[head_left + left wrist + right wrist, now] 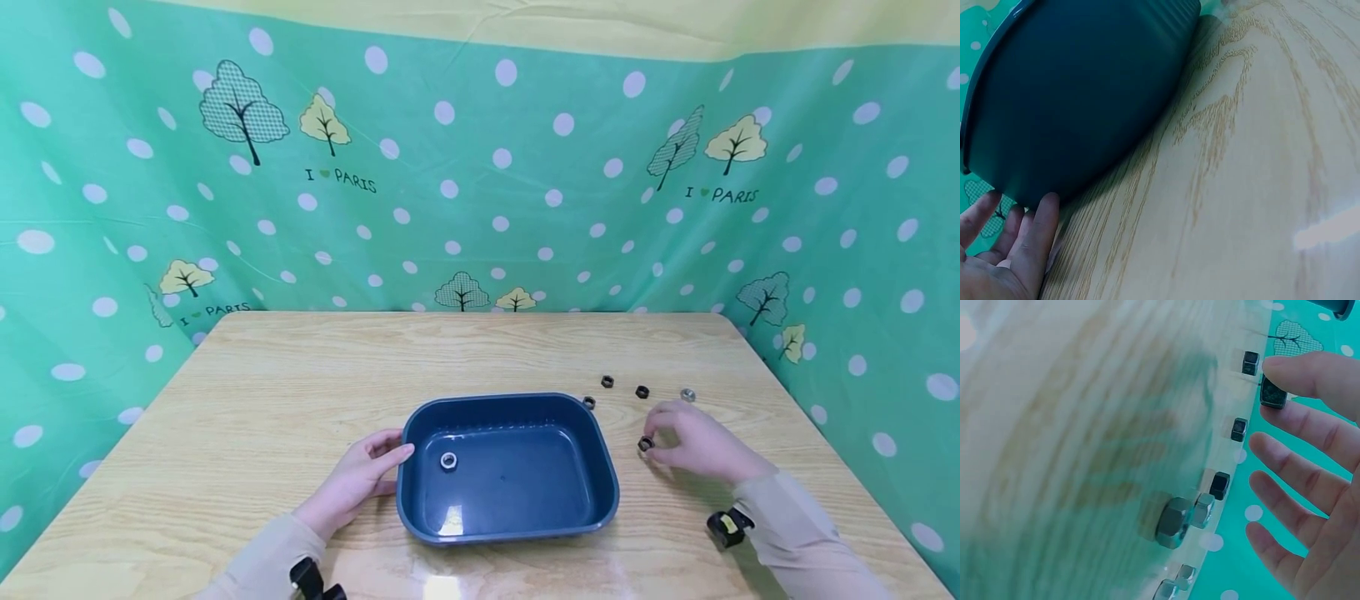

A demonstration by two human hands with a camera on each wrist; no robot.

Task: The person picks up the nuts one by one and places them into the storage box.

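A dark blue plastic basin (510,533) stands on the table, with one silver nut (448,462) inside on its left. My left hand (363,479) rests at the basin's left end, thumb at the rim; in the left wrist view its extended fingers (1044,225) touch the outer wall. To the right of the basin, my right hand (693,442) pinches a black hex nut (1274,394) between thumb and forefinger, the other fingers spread. Beyond that hand lie black nuts (642,392) and a silver nut (687,395).
The right wrist view shows several silver nuts, among them a larger one (1174,522), mostly hidden behind the right hand in the head view. One black nut (588,402) lies close to the basin's far right corner. A green dotted cloth (495,183) hangs around the wooden table (300,367).
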